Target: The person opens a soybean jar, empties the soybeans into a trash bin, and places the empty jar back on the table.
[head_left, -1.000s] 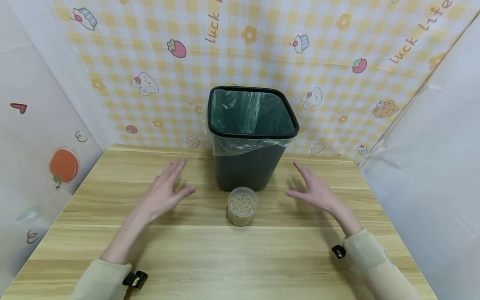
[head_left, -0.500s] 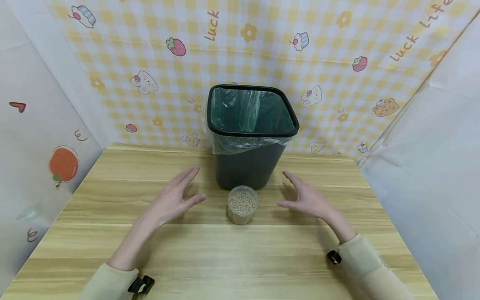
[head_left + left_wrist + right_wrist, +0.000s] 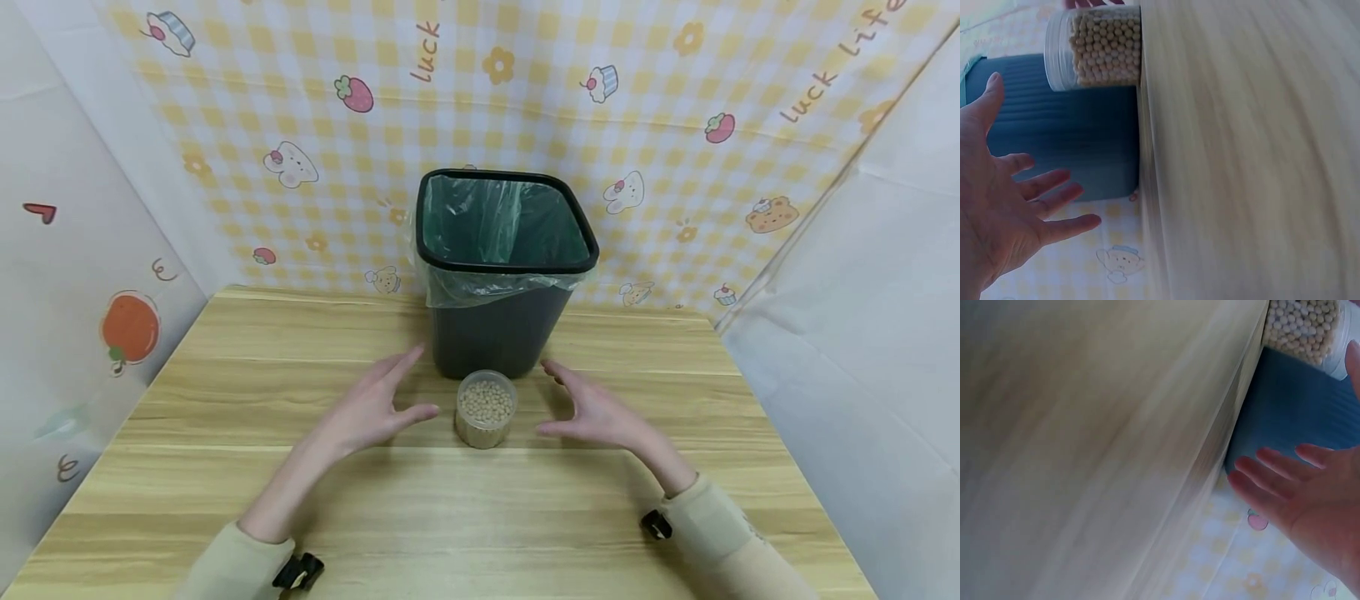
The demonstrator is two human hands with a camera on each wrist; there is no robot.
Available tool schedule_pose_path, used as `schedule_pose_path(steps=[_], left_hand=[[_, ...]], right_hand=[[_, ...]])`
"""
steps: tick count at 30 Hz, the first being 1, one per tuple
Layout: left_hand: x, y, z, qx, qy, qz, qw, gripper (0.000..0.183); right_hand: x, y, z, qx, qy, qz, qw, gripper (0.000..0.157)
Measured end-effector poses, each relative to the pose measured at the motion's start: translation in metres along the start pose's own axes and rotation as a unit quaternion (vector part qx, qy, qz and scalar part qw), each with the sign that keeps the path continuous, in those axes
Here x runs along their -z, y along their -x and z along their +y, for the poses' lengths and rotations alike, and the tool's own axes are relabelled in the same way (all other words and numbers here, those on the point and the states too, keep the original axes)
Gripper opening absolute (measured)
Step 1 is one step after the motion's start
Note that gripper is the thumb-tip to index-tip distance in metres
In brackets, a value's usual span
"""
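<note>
A clear round jar (image 3: 484, 417), nearly full of small pale beige balls like dried beans, stands upright in front of the dark bin. My left hand (image 3: 378, 408) hovers to its left, thumb spread from the fingers, not touching it. On the other side my right hand (image 3: 592, 412) is likewise apart from the jar, thumb and fingers spread toward it. Both wrist views show empty palms: the left hand (image 3: 1004, 200) has its fingers fanned out, and the right hand (image 3: 1310, 494) has its fingers extended. No lid shows on the jar (image 3: 1100, 47).
Behind the jar stands a dark rectangular trash bin (image 3: 495, 333) with a clear plastic liner (image 3: 487, 287) folded over its rim. The wooden table (image 3: 465, 517) meets a yellow checked cloth (image 3: 300, 225) at the back. White sheets (image 3: 862, 333) hang at both sides.
Both hands have moved inward toward the jar from either side, and slightly nearer the front. The jar and the bin have stayed in place.
</note>
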State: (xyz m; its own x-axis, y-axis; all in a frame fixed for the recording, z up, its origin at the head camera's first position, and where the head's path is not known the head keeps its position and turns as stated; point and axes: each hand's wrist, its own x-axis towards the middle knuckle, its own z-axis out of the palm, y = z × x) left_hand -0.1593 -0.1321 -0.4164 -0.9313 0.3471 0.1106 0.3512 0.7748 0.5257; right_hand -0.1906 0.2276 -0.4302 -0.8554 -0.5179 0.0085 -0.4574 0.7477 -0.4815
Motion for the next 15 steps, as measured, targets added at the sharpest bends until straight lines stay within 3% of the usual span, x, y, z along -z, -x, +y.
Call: schedule_pose_path(steps=[15], left_hand=[[-0.017,-0.013,0.034,-0.008,0.026,-0.036,0.999,0.092]], right_hand=[[-0.013,-0.013,-0.026,0.023,-0.044,-0.035,0.998,0.104]])
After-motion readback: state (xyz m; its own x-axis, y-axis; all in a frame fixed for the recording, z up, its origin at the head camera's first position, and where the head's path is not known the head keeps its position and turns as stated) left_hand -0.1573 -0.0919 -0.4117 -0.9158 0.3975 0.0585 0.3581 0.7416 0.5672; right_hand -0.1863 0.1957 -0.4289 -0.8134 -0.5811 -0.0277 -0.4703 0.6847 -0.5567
